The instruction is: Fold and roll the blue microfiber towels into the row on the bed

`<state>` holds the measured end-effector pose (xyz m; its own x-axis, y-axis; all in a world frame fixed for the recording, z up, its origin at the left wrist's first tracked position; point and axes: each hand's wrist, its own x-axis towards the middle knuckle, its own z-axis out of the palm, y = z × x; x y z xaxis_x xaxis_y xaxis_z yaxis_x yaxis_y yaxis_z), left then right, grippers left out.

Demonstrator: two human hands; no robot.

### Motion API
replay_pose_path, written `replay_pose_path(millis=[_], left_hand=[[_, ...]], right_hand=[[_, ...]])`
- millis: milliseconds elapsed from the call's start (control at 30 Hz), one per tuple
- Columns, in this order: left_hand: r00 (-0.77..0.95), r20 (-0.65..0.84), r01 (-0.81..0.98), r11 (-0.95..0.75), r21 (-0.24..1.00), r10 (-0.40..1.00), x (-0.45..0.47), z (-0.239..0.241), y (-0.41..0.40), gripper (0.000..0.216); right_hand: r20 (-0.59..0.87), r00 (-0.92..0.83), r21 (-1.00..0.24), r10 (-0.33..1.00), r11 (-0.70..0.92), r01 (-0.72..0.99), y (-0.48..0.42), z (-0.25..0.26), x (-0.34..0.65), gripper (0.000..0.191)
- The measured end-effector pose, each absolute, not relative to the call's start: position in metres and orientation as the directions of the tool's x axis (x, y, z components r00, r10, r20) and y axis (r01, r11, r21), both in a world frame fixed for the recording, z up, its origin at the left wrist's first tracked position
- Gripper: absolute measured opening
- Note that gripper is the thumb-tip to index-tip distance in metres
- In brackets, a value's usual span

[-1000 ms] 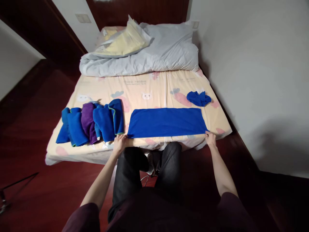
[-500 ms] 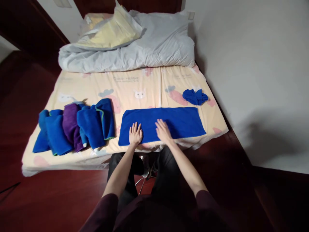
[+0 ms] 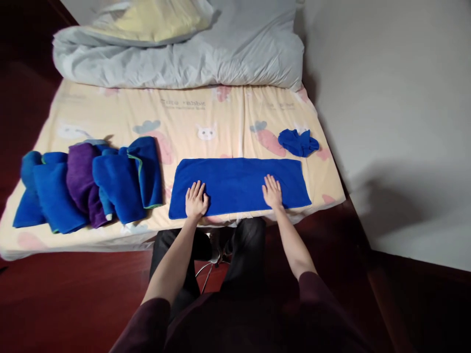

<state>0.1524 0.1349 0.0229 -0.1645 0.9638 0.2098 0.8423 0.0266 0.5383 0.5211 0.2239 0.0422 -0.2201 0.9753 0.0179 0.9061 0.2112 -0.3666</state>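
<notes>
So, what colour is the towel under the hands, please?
Solid blue towel; head view shows it.

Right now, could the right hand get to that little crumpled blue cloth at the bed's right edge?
Probably yes. The right hand lies flat and open on the folded blue towel, holding nothing, and the crumpled blue cloth sits just beyond it on bare sheet, with nothing between them.

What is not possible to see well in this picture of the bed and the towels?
Head view:
Towel pile: the towels overlap, so their count is unclear.
Duvet: cut off by the top edge.
Sheet lettering: too small to read.
Small blue cloth: crumpled, its kind is unclear.
Blue towel: partly covered by the flat left hand and right hand.
</notes>
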Motion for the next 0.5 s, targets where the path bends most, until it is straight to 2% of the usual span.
replay_pose_path(millis=[133,200,300,400,500], left_hand=[[-0.166,0.221,0.844,0.023,0.536,0.961,0.151,0.021,0.135,0.059],[-0.169,0.211,0.859,0.039,0.51,0.963,0.151,0.021,0.135,0.06],[-0.156,0.159,0.89,0.069,0.45,0.975,0.153,0.026,0.136,0.061],[-0.139,0.099,0.915,0.09,0.394,0.985,0.155,0.031,0.137,0.063],[-0.149,0.088,0.928,0.108,0.356,0.985,0.146,0.033,0.132,0.064]], right_hand=[[0.038,0.067,-0.25,0.997,-0.056,0.967,0.232,0.043,0.611,0.065],[0.069,0.135,-0.232,0.988,-0.116,0.966,0.232,0.04,0.637,0.065],[0.183,0.181,-0.275,0.966,-0.127,0.953,0.234,0.029,0.653,0.062],[0.329,0.219,-0.383,0.919,-0.082,0.92,0.238,0.015,0.656,0.057],[0.415,0.242,-0.463,0.877,-0.026,0.886,0.241,0.006,0.658,0.051]])
